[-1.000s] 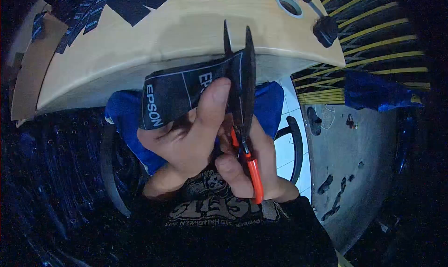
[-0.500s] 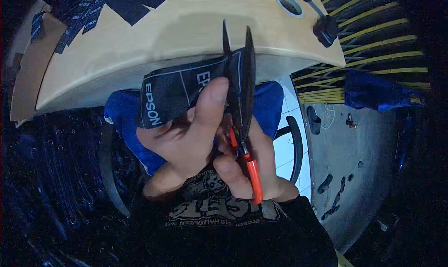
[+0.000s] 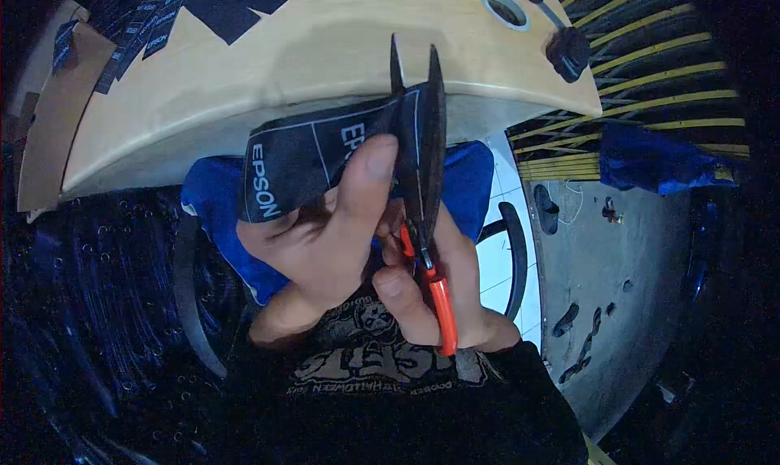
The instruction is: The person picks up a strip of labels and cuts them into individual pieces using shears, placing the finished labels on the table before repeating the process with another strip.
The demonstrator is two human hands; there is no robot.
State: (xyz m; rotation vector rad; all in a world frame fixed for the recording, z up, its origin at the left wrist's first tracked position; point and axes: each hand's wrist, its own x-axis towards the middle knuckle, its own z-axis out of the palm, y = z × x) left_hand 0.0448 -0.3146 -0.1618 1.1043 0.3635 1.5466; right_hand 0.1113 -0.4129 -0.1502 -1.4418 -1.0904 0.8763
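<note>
A black fabric strip (image 3: 296,160) printed with white EPSON lettering and lines is pinched in my left hand (image 3: 325,237), thumb on top. My right hand (image 3: 455,290) grips the scissors (image 3: 439,307) by their red handles. Their dark blades point away from me and stand apart, with the strip's right end between them. Some fingers of both hands are hidden behind the strip and the scissors.
Ahead is a curved wooden table (image 3: 325,55). More dark printed pieces (image 3: 150,18) and a piece of cardboard (image 3: 69,116) lie at its left. A ringed hole (image 3: 505,10) and a black object (image 3: 567,55) are at the right, near a yellow-slatted metal gate (image 3: 650,59).
Almost nothing differs. Both hands, the strip and the scissors hold nearly the same position, with the blades still apart.
</note>
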